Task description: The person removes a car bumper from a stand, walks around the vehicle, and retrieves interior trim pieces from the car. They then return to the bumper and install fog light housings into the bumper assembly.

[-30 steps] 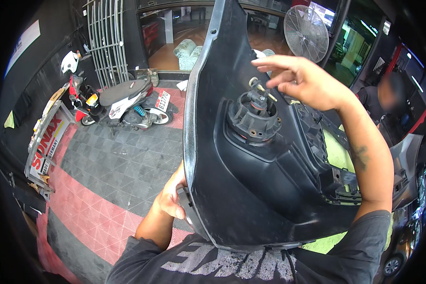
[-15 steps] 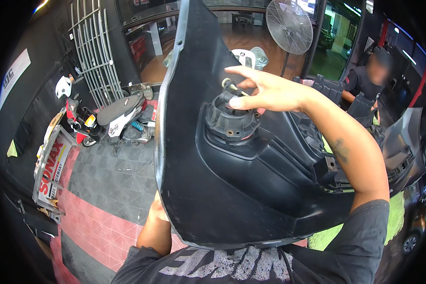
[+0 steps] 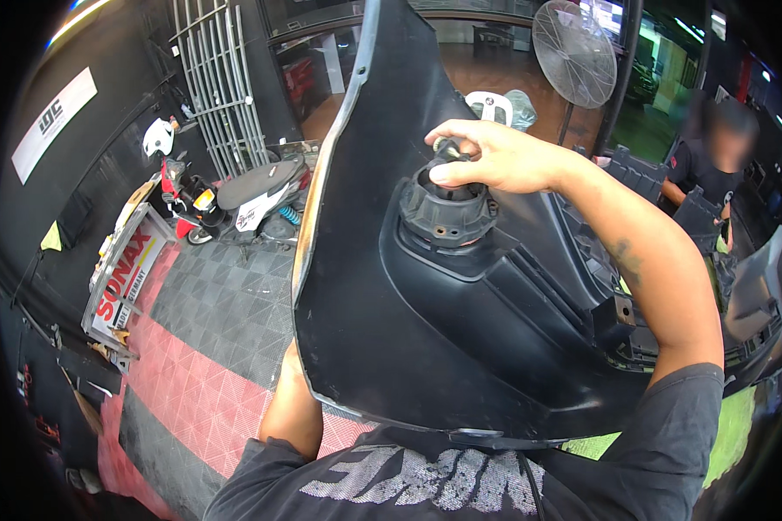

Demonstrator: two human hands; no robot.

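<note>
A large black plastic car bumper [image 3: 408,347] stands upright in front of me, its inner side toward me. A round black fog lamp housing [image 3: 447,217] sits in a raised mount on it. My right hand [image 3: 504,158] is closed on the small fitting at the back of this housing, thumb on the near side and fingers curled over the far side. The exact part under the fingertips is mostly hidden. My left forearm [image 3: 292,408] goes up behind the bumper's left edge, and the left hand itself is hidden there.
A co-worker [image 3: 712,156] stands at the right beside more black bumper parts [image 3: 639,178]. A parked scooter [image 3: 252,195] and a low sign stand [image 3: 129,282] are on the left. A large fan [image 3: 573,52] stands at the back. A green surface [image 3: 730,430] shows at lower right.
The view has swung a little to the left. My right index finger, stretched out before, is now curled in on the fitting at the back of the lamp housing.
</note>
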